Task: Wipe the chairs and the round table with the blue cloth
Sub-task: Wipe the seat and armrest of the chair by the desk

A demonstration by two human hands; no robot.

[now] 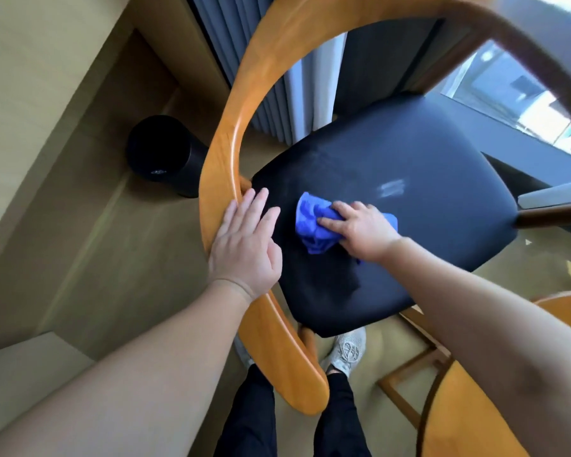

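both forearms fill the bottom of the view, reaching forward over dark trousers and a pale shoe [346, 352] on the floor. just past them the curved wooden armrest [221, 166] of the chair sweeps from the near edge up and around the left. left hand [244, 245] lies flat on that rail, fingers spread and extended, gripping nothing, only bracing the chair. right hand [360, 230] presses down on the bunched blue cloth [310, 222], fingers closed over its right part, pinning it to the black seat [409, 166] at the near-left area of the cushion. cloth sticks out to the left of the right hand, toward the left hand and the rail, so the unwiped run of seat lies mostly the other way: to the right and farther from the person. by my judgement the next stroke should travel away along the cushion's longer spread, toward a pale streak [391, 188] that sits just beyond the hand. at right, part of the round table [475, 407] shows, well apart from the cloth and likely still to do. farther off, a black bin [165, 153] stands on the floor left of the chair, with curtains [261, 77] and a window [508, 87] behind.
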